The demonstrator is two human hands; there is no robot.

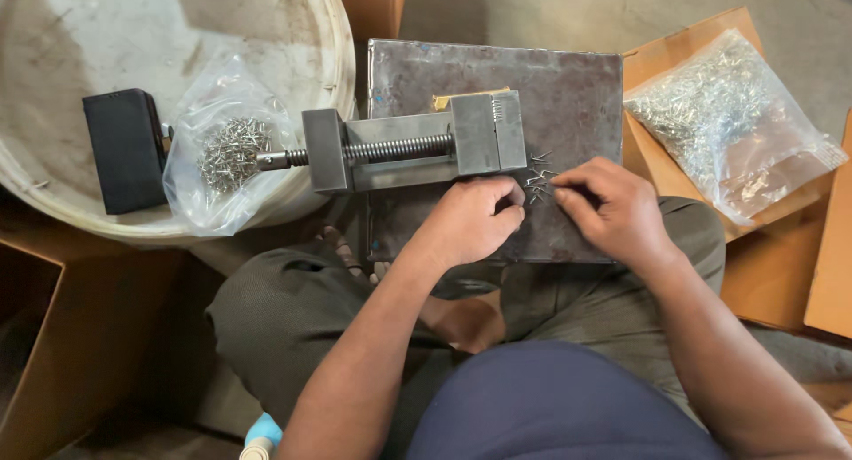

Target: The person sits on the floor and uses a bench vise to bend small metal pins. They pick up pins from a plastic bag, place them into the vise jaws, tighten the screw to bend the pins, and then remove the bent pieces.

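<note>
A steel vise (pixel 417 145) lies on a dark metal plate (pixel 577 87) across my lap. Several small metal pins (pixel 538 180) are scattered on the plate just right of the vise jaw. My left hand (pixel 470 219) rests on the plate below the vise, fingers curled, fingertips pinched at the pins; whether it holds one I cannot tell. My right hand (pixel 608 207) lies beside it, fingers bent, fingertips touching the pile of pins from the right.
A clear bag of pins (pixel 226 154) and a black box (pixel 124 149) sit on a white round drum lid (pixel 53 203) at left. A larger clear bag of metal parts (pixel 728 123) lies on cardboard (pixel 772 265) at right. A cardboard box (pixel 53 336) stands lower left.
</note>
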